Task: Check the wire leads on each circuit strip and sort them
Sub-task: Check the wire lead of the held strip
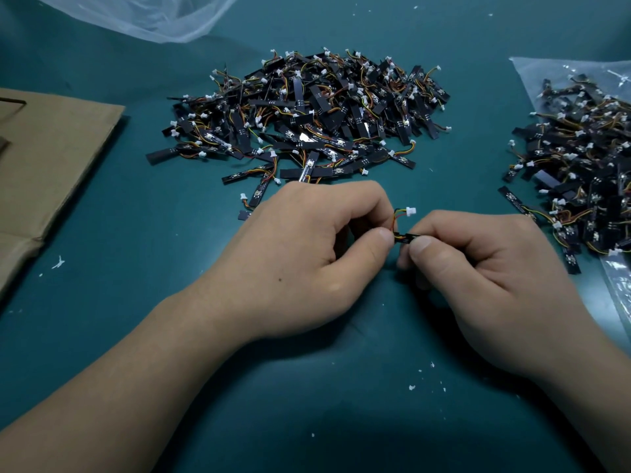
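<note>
Black strip (407, 237) spans left hand (300, 261) to right hand (495, 268).

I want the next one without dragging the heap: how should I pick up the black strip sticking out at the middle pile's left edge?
Pinch the black circuit strip by its bare outer end, coming from the left. That end lies flat, clear of the central pile of strips; its wires lead back into the tangle, so probably draw it leftward.

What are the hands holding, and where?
One small circuit strip. The right hand pinches its black board; the left hand pinches the end where the wire leads join. The white connector sticks up free.
</note>
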Demonstrator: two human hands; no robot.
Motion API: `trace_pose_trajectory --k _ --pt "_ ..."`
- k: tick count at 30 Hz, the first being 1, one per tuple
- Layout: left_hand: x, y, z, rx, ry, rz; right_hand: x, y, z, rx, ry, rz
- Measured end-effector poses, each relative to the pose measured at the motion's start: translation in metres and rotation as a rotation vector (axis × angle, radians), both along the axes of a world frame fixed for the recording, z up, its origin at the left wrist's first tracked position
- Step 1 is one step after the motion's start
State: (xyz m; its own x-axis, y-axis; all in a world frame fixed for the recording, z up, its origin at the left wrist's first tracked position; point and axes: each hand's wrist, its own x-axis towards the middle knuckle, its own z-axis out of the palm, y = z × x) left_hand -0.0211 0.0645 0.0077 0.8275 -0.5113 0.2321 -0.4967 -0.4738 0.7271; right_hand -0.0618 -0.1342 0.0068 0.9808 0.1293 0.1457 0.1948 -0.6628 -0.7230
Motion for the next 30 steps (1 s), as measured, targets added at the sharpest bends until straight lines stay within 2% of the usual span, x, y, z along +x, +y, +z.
trace_pose_trajectory --k 30 --pt "0.0006 -0.0025 -0.0028 0.040 -0.039 0.046 0.0000 0.0013 -0.0004 0.003 -0.001 -0.021"
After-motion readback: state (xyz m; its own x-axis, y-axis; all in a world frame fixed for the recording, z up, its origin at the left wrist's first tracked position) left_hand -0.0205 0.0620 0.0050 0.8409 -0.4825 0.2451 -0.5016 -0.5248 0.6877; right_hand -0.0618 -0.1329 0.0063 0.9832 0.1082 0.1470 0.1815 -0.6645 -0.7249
